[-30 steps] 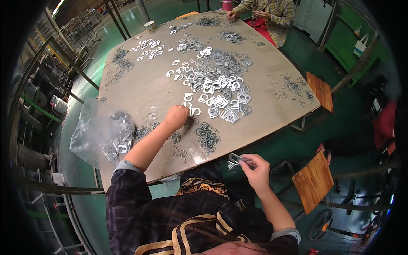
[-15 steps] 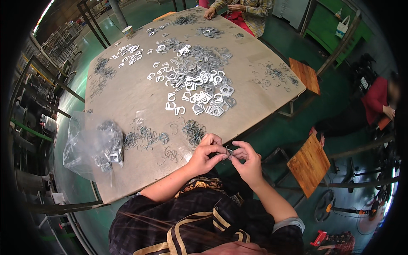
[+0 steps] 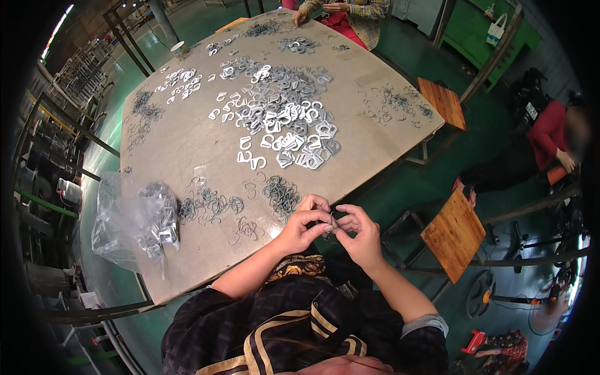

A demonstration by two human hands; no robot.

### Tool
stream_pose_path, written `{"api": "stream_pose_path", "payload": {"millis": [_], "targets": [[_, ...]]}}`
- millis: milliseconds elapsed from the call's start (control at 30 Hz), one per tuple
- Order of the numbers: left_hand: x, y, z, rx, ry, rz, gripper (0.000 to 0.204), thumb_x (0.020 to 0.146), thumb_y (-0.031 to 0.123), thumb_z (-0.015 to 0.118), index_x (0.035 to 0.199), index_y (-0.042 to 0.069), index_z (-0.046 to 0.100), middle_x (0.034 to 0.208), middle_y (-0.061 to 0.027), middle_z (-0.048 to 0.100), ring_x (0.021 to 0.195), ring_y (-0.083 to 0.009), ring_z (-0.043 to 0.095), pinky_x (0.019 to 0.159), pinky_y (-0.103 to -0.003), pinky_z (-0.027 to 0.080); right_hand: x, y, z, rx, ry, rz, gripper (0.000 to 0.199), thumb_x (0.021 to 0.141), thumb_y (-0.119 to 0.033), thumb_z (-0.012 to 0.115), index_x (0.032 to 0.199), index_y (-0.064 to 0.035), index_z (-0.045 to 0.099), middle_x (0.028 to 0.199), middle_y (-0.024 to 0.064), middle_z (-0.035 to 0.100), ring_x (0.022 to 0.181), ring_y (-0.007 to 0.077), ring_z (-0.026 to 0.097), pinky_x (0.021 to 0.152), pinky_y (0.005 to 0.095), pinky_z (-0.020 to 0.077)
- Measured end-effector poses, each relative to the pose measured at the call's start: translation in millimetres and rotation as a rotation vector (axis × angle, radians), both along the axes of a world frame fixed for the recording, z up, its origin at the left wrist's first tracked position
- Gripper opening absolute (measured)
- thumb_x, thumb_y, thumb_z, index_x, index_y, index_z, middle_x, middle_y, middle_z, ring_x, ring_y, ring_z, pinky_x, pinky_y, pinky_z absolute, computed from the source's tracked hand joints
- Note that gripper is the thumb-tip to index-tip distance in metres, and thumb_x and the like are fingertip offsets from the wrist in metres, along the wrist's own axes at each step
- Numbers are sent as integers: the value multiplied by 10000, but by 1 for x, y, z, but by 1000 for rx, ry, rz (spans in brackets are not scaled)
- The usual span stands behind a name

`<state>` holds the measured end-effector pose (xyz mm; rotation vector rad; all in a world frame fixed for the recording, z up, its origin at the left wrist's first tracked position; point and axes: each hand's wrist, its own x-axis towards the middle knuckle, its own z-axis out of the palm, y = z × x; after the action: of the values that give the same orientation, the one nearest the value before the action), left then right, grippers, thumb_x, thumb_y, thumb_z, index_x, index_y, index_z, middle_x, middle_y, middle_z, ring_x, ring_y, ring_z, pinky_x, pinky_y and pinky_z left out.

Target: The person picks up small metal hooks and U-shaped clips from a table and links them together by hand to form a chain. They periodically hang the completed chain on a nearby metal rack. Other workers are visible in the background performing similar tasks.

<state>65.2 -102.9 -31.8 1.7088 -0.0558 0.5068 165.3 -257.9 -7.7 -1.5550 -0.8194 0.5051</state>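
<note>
At the table's near edge, my left hand (image 3: 305,226) and my right hand (image 3: 359,236) meet, fingertips pinched together. Between them is a small grey metal piece (image 3: 333,221), mostly covered by the fingers, so its exact shape is hard to make out. Just beyond my left hand lies a dense pile of thin bent wire clips (image 3: 281,194). More wire clips (image 3: 209,203) are spread to its left, with a few loose ones (image 3: 246,230) closer to me. Toward the table's middle sits a large heap of flat silver metal hooks (image 3: 287,115).
A clear plastic bag (image 3: 115,219) of metal parts rests at the table's left corner. Across the table (image 3: 181,134) sits a person in a plaid sleeve (image 3: 369,15). Wooden stools (image 3: 454,236) stand at the right. Another person in red (image 3: 550,134) is farther right. A cup (image 3: 179,49) stands at the far left edge.
Both hands have shifted slightly and drawn closer around the metal piece, which shows less now. The whole view has moved a little, so the table appears shifted left.
</note>
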Motion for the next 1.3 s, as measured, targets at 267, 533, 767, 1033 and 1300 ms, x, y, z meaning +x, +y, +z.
{"api": "stream_pose_path", "payload": {"millis": [267, 533, 767, 1033, 1300], "targets": [[3, -10, -3, 97, -78, 181, 99, 826, -4, 683, 924, 8, 673, 935, -113, 645, 869, -221, 630, 770, -311, 505, 3, 1, -6, 6, 23, 22, 387, 792, 57, 692, 1155, -2, 570, 829, 92, 700, 740, 127, 684, 672, 252, 543], [-1, -19, -10, 219, -145, 266, 135, 785, -72, 669, 898, -6, 639, 912, -130, 697, 838, -261, 679, 717, -332, 536, 50, -3, -21, 26, 190, 275, 408, 802, 41, 705, 1187, 8, 576, 895, 74, 689, 792, 102, 657, 699, 238, 529], [-7, -17, -9, 250, -222, 207, 140, 791, -75, 667, 907, -5, 631, 902, -133, 678, 836, -272, 669, 726, -337, 527, 102, 80, -54, -343, -1103, 164, 454, 811, 0, 571, 1259, -73, 575, 1254, 95, 585, 1057, 299, 549, 900, 436, 431], [-16, -19, -16, 242, -225, 223, 149, 798, -37, 669, 938, -1, 629, 919, -111, 667, 844, -286, 645, 739, -373, 517, 120, 146, -87, -287, -1173, 167, 331, 845, -54, 571, 1171, -59, 628, 1173, 98, 627, 1039, 284, 561, 890, 428, 439], [-12, -22, -22, 188, -176, 259, 129, 808, -15, 673, 923, 16, 624, 869, -100, 655, 803, -286, 633, 723, -371, 506, 107, 118, -58, -271, -361, -12, 94, 910, -16, 579, 984, 29, 617, 879, 121, 685, 720, 188, 667, 665, 310, 520]]}}
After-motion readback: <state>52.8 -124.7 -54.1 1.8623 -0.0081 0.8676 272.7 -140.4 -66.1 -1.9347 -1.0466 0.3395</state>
